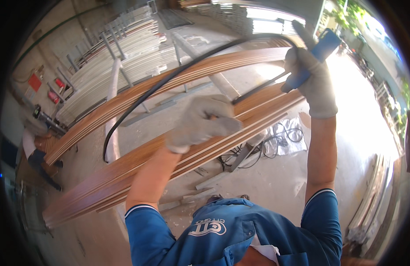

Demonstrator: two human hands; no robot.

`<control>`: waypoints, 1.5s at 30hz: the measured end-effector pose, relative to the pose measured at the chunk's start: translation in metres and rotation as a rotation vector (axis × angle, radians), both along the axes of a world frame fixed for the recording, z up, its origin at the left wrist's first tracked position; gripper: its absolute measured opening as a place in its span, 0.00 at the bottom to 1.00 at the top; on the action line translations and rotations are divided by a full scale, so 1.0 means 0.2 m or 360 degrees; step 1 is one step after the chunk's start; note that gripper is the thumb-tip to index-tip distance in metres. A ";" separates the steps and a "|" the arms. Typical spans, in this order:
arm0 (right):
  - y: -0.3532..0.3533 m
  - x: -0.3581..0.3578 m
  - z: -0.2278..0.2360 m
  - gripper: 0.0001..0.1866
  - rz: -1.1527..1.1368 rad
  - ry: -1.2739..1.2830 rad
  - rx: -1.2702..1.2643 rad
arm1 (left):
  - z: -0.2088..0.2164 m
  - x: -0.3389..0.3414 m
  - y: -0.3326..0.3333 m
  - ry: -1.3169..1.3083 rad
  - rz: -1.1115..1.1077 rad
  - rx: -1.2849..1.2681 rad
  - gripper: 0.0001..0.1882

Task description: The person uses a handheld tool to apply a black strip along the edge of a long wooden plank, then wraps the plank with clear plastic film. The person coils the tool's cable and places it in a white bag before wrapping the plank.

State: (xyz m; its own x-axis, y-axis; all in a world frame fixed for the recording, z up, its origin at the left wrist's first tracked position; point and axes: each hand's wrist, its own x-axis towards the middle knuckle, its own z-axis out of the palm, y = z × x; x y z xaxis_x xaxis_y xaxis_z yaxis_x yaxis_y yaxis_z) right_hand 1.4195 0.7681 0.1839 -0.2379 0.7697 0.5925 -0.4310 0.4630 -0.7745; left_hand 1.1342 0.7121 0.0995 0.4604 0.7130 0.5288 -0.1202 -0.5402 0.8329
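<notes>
My right hand [313, 84], in a pale grey glove, is raised at the upper right and closed around a blue hand tool [328, 43]. From near this hand, a dark thin rod [260, 88] slants down-left over the wood-coloured boards [262, 106]. A black hose or cable [169, 75] arches leftward from the tool. My left hand [205, 119], gloved too and smeared by motion, is over the boards with its fingers curled. A small orange-and-dark bit shows at those fingers, too blurred to name. Whether this glove touches the boards, I cannot tell.
Another bundle of brown boards [187, 75] lies farther off on a grey metal rack [114, 84]. At the far left a person [34, 146] stands by its end. White stacked lengths [138, 48] fill the back. Coiled black cable [280, 137] and plastic lie on the floor.
</notes>
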 end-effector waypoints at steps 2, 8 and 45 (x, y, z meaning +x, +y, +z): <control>0.00 0.12 0.07 0.27 0.0069 0.0303 -0.0008 | 0.03 -0.14 0.03 0.0092 0.0024 -0.0062 0.17; -0.08 0.30 -0.03 0.26 -0.0539 -0.0001 0.0065 | -0.05 -0.31 0.06 0.0220 0.0359 -0.0370 0.15; 0.04 0.17 -0.66 0.16 -0.0788 -0.1289 -0.0448 | 0.48 -2.20 -0.19 -0.1774 0.1268 0.0238 0.13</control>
